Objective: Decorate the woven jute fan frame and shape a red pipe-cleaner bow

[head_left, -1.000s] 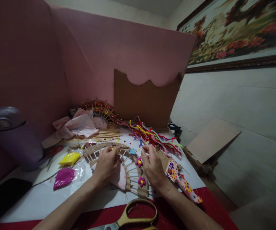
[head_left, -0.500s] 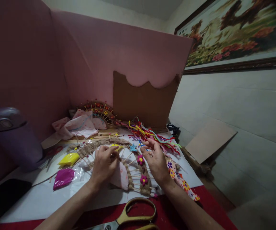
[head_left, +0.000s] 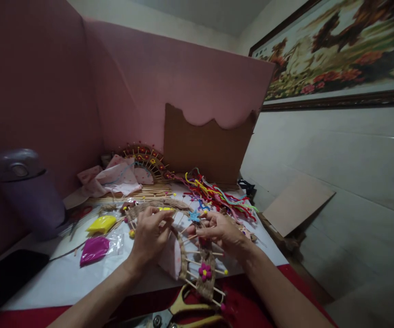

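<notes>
Both my hands hold a fan-shaped craft (head_left: 197, 269) made of twine arcs and wooden sticks, with a magenta clay flower and a blue star on it. It is lifted and tilted off the white sheet (head_left: 63, 282). My left hand (head_left: 150, 237) grips its upper left arc, fingers curled around the sticks. My right hand (head_left: 222, 230) grips its right side near the star, fingers closed on it. A pink spotted fabric piece (head_left: 170, 257) sits at the fan's centre.
Yellow clay (head_left: 100, 223) and magenta clay (head_left: 94, 249) in bags lie left. Coloured pipe cleaners (head_left: 217, 193), a second fan (head_left: 145, 161), pink cloth (head_left: 115, 177), scissors (head_left: 183, 314), a purple flask (head_left: 29, 191), a dark phone (head_left: 5, 278) and cardboard (head_left: 207, 141) surround the work area.
The fan has been raised off the sheet and turned, its lower end swinging toward me. My right hand moved from hovering beside it to gripping its right side.
</notes>
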Action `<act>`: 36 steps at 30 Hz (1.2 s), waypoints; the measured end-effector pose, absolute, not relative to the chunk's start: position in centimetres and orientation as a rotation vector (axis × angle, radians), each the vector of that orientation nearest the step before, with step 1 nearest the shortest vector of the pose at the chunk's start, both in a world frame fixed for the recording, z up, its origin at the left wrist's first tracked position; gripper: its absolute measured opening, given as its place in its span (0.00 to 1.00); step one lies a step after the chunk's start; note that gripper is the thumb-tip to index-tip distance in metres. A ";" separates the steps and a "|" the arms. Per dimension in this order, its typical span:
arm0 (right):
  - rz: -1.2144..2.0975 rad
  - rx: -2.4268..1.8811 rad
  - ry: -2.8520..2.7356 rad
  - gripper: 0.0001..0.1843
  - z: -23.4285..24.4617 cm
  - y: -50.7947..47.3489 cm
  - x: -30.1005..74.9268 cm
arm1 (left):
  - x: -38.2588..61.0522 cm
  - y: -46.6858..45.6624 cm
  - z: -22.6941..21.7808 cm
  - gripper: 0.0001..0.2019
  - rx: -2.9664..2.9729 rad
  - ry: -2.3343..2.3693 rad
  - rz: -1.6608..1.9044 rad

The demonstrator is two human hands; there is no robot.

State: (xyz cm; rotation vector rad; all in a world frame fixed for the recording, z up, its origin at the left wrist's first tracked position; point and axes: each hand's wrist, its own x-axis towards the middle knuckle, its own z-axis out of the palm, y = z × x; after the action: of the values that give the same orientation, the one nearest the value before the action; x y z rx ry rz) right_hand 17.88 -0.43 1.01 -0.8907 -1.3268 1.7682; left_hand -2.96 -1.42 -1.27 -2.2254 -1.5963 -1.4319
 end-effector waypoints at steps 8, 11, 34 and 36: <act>1.650 -0.839 -1.200 0.21 1.2 -0.3 17.9 | -3.6 -1.8 -0.3 0.10 -2.117 -1.695 -1.726; 1.610 -0.811 -1.196 0.19 1.3 -0.2 18.1 | -4.0 -1.9 0.5 0.10 -2.092 -1.824 -1.979; 1.513 -0.625 -1.263 0.18 2.3 -1.7 16.8 | -0.9 -0.9 7.1 0.05 -2.583 -2.225 -2.058; 1.490 -0.612 -1.278 0.17 2.3 -1.7 16.6 | -1.1 0.0 6.9 0.05 -2.555 -2.197 -2.008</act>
State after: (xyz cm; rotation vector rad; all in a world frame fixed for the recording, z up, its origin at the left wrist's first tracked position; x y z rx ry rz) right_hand 16.59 -1.66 2.26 -0.6119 -1.2785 1.4895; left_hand -1.07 0.02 6.94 -2.5553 -2.1968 -2.0082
